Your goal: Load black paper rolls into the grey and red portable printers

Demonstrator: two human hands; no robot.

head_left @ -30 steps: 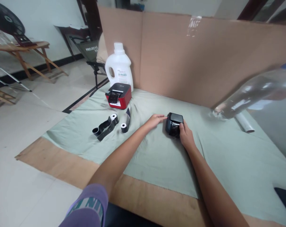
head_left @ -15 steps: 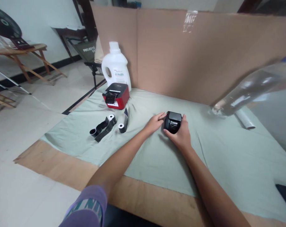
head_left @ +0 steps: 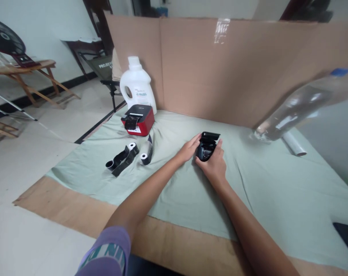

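Observation:
A small black portable printer (head_left: 207,149) stands on the green cloth, its lid (head_left: 210,135) tilted up at the back and its dark hollow facing me. My right hand (head_left: 215,165) grips its right and front sides, with the thumb at the near left corner. My left hand (head_left: 189,149) rests its outstretched fingertips on the printer's left side. Left of my hands lie an unrolled black ribbon (head_left: 123,159) on two white cores and a smaller ribbon roll (head_left: 146,152). Behind them sits a red and black label printer (head_left: 143,122) with black ribbon at its front.
A white jug (head_left: 138,86) stands behind the red printer against a cardboard panel (head_left: 202,73). On the right, a clear plastic bottle (head_left: 297,105) leans on the cardboard, beside a grey-white tube (head_left: 295,145). A dark flat object (head_left: 346,237) lies at the right edge.
The black printer's lid has swung up and back, showing the hollow inside. Both hands stay at its sides. The whole view has shifted slightly.

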